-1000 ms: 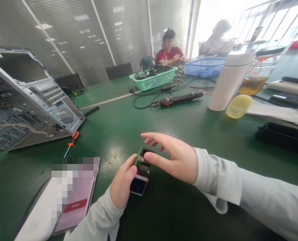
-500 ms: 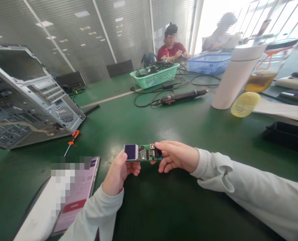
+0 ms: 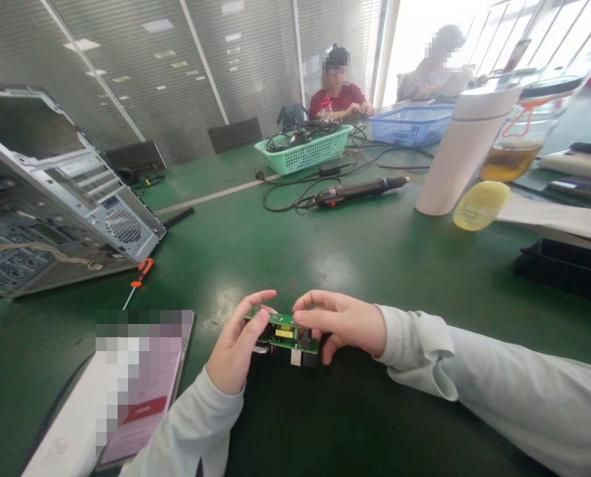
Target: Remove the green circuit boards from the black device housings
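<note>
A green circuit board (image 3: pixel 286 333) is held up in front of me, turned on its edge so that a yellow part and several dark parts show between two board layers. A pale square connector and a black block stick out below it. My left hand (image 3: pixel 238 338) grips its left end with the thumb across the near face and the index finger raised. At the right end, my right hand (image 3: pixel 345 321) closes its fingertips on the board's upper edge and side. The board's small screen is mostly hidden from this angle.
An opened computer case (image 3: pixel 77 192) stands at left, near an orange-handled screwdriver (image 3: pixel 139 275). A phone (image 3: pixel 146 397) and a white device (image 3: pixel 77 417) lie front left. Further back are an electric screwdriver (image 3: pixel 360 191), a green basket (image 3: pixel 305 154), a pale tumbler (image 3: pixel 462 159) and two people.
Both hands have turned the circuit board over toward its edge; the screen face no longer faces me and the inner parts show. My left index finger has lifted.
</note>
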The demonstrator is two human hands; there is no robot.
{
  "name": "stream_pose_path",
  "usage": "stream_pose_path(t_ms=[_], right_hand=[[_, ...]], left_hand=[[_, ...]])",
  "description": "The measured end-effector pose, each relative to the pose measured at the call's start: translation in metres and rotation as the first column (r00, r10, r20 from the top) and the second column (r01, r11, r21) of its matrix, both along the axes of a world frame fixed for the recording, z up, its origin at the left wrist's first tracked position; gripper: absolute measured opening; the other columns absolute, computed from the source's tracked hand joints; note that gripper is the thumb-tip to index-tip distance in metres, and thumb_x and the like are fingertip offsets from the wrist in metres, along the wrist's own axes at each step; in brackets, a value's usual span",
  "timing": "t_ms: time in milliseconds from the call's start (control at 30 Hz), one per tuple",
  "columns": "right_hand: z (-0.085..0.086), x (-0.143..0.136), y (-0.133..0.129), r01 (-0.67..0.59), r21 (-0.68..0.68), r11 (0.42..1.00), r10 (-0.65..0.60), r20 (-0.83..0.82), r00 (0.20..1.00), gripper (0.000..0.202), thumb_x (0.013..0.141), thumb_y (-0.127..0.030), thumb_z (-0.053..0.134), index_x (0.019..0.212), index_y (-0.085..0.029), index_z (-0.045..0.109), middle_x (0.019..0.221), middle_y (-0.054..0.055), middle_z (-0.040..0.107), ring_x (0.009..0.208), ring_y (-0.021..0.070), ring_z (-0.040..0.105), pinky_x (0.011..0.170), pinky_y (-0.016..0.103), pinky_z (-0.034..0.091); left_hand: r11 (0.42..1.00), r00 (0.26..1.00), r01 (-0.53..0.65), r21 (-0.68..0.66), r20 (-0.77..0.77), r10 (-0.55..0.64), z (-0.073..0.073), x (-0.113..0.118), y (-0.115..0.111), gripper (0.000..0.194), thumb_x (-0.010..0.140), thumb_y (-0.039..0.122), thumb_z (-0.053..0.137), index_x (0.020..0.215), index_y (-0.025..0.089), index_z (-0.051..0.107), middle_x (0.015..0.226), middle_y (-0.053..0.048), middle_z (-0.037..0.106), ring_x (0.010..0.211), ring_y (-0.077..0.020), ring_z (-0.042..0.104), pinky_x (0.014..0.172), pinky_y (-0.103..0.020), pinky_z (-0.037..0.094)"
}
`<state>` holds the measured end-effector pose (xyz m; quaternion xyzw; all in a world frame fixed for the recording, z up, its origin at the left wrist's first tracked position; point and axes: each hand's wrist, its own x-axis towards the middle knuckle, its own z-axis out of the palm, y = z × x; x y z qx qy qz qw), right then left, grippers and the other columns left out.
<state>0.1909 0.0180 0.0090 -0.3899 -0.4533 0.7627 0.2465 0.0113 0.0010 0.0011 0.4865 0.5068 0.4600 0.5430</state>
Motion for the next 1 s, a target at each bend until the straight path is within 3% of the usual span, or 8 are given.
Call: stream_pose_path(t_ms=[167,300,400,467,567,733,833,1000], right_hand=[[-0.007,-0.001,-0.007,-0.064,0.353,0.933,0.018,0.133,0.991,0.052,0.079,-0.044,0.065,0.117,-0.011,0.051,0.09,0.006,0.058,0.066,0.0107,0.055,0.049,0.019,0.045],[-0.006,0.0,-0.014,-0.119,0.711,0.693,-0.188,0.338,0.922,0.041,0.076,-0.043,0.07,0.107,-0.017,0.062,0.082,0.002,0.062,0.066,0.0108,0.055,0.059,0.021,0.04],[-0.002,0.001,-0.015,-0.143,0.8,0.582,-0.336,0.397,0.854,0.039,0.07,-0.044,0.076,0.097,-0.019,0.065,0.082,0.0,0.063,0.068,0.0114,0.055,0.06,0.022,0.037],[0.0,0.003,-0.013,-0.119,0.781,0.613,-0.316,0.381,0.869,0.042,0.07,-0.048,0.076,0.095,-0.017,0.064,0.08,0.0,0.062,0.067,0.0111,0.054,0.059,0.021,0.037],[-0.001,0.005,-0.008,-0.045,0.676,0.735,-0.192,0.271,0.943,0.044,0.078,-0.053,0.066,0.095,-0.013,0.062,0.077,0.002,0.06,0.065,0.0103,0.053,0.057,0.02,0.04],[0.001,0.0,-0.002,0.037,0.292,0.956,-0.082,0.144,0.986,0.037,0.094,-0.044,0.047,0.084,-0.01,0.058,0.065,0.002,0.058,0.045,0.0061,0.051,0.042,0.014,0.04],[0.007,-0.003,-0.001,0.009,0.092,0.996,-0.02,0.126,0.992,0.042,0.1,-0.038,0.034,0.081,-0.008,0.056,0.055,0.001,0.055,0.035,0.0063,0.048,0.035,0.013,0.039],[0.012,-0.004,-0.002,-0.032,-0.026,0.999,0.033,0.057,0.998,0.045,0.102,-0.033,0.027,0.082,-0.006,0.057,0.049,0.003,0.055,0.036,0.0096,0.05,0.034,0.016,0.042]], left_hand=[[0.992,0.991,0.015,0.121,-0.137,0.002,0.001,0.002,-0.006,0.039,0.075,0.043,0.065,0.105,0.019,0.061,0.077,0.002,0.06,0.065,-0.0108,0.055,0.06,-0.021,0.045],[0.96,0.958,0.11,0.256,-0.285,-0.034,0.003,0.003,-0.012,0.036,0.078,0.039,0.063,0.109,0.021,0.057,0.084,0.001,0.06,0.071,-0.0132,0.057,0.065,-0.024,0.045],[0.913,0.921,0.167,0.372,-0.39,-0.01,0.004,0.002,-0.016,0.036,0.078,0.035,0.063,0.111,0.022,0.056,0.09,-0.001,0.061,0.079,-0.0161,0.058,0.074,-0.028,0.045],[0.897,0.92,0.183,0.403,-0.391,-0.012,0.004,-0.001,-0.016,0.038,0.079,0.035,0.062,0.114,0.022,0.054,0.093,-0.002,0.061,0.083,-0.0171,0.058,0.077,-0.029,0.045],[0.891,0.934,0.237,0.387,-0.345,-0.099,0.003,-0.003,-0.017,0.052,0.077,0.038,0.064,0.124,0.022,0.047,0.101,-0.005,0.06,0.088,-0.0199,0.059,0.078,-0.03,0.047],[0.901,0.898,0.173,0.398,-0.439,0.022,0.005,0.005,-0.02,0.066,0.068,0.027,0.071,0.128,0.019,0.047,0.117,-0.009,0.061,0.101,-0.0253,0.06,0.088,-0.034,0.045],[0.908,0.889,0.158,0.388,-0.455,0.039,0.006,0.007,-0.02,0.061,0.071,0.028,0.068,0.127,0.017,0.049,0.12,-0.011,0.062,0.105,-0.0265,0.059,0.087,-0.034,0.047],[0.888,0.889,0.258,0.382,-0.454,-0.063,0.0,-0.002,-0.016,0.058,0.075,0.029,0.066,0.128,0.018,0.047,0.126,-0.011,0.059,0.114,-0.0273,0.055,0.092,-0.034,0.045]])
